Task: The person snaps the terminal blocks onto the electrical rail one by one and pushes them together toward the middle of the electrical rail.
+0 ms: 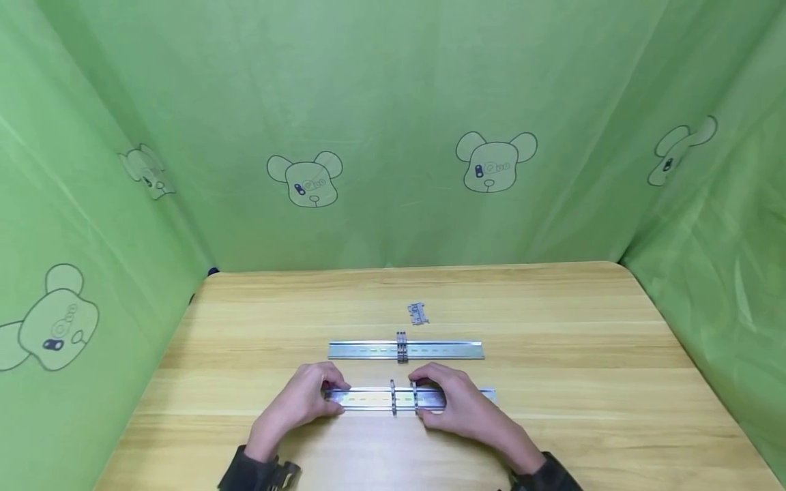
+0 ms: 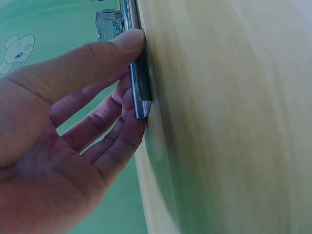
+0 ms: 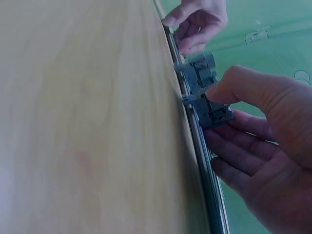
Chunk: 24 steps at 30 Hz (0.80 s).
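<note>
A slotted metal DIN rail (image 1: 371, 399) lies across the near part of the table. My left hand (image 1: 303, 395) grips its left end, thumb along the near edge and fingers along the far edge. Pinched between the thumb and fingers of my right hand (image 1: 457, 402) is a thin grey terminal block (image 3: 214, 113), standing upright across the rail right of its middle. Another such block (image 1: 394, 397) sits on the rail a short gap to the left. Part of the rail's right side is hidden under my right hand.
Behind lies a second DIN rail (image 1: 362, 350) bearing several grey terminal blocks (image 1: 402, 347) packed together near its middle. Farther back, a loose grey terminal block (image 1: 418, 313) lies flat on the wooden table (image 1: 589, 354). Green curtains (image 1: 393, 232) with bear-head prints surround the table.
</note>
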Tool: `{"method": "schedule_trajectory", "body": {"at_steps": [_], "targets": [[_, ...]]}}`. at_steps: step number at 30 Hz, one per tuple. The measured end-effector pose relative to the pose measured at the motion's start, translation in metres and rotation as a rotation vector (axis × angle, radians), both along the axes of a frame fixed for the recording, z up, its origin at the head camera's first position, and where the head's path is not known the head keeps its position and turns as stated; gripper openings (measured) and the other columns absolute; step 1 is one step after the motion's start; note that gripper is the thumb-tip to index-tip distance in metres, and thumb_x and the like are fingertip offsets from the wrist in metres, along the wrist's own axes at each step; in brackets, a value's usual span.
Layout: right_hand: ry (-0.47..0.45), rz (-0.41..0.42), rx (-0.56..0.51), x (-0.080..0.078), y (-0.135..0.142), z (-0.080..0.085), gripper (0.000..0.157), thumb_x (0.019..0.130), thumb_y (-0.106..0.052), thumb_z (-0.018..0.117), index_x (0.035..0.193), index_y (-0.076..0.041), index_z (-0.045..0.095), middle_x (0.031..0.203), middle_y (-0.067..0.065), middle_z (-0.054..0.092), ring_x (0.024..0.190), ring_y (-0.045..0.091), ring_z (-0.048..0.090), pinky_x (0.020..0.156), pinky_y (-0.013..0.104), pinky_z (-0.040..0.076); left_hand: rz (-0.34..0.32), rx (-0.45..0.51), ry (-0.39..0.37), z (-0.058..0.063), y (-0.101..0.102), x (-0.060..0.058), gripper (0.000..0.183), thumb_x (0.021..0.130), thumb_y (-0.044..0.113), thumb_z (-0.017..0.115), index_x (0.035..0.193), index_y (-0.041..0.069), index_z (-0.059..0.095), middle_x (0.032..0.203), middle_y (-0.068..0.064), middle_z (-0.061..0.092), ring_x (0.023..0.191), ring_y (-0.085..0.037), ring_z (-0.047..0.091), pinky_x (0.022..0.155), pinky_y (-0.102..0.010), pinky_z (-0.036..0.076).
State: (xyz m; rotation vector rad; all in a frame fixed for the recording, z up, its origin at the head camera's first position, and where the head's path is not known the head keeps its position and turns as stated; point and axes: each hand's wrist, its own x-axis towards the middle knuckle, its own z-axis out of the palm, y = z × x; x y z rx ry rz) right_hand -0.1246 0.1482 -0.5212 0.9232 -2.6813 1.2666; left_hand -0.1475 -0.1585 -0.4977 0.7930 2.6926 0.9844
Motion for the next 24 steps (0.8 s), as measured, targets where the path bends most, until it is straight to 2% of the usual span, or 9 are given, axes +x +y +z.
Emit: {"method": "schedule_trajectory", "body": {"at_steps": [24], "targets": [[-0.020, -0.007, 0.035, -0.001, -0.021, 0.000, 0.051, 0.071, -0.017, 0.082, 0.119, -0.008, 0.065, 0.117, 0.001, 0.066, 0.107, 0.015, 0.062, 0.094, 0.036, 0.054, 0.010, -0.011, -0.007, 0.000, 0.001, 0.000, 0.032, 0.064, 0.007, 0.087, 0.094, 0.005, 0.077, 0.094, -0.004, 0.072, 0.085, -0.020, 0.065, 0.077, -0.038, 0.058]]}}
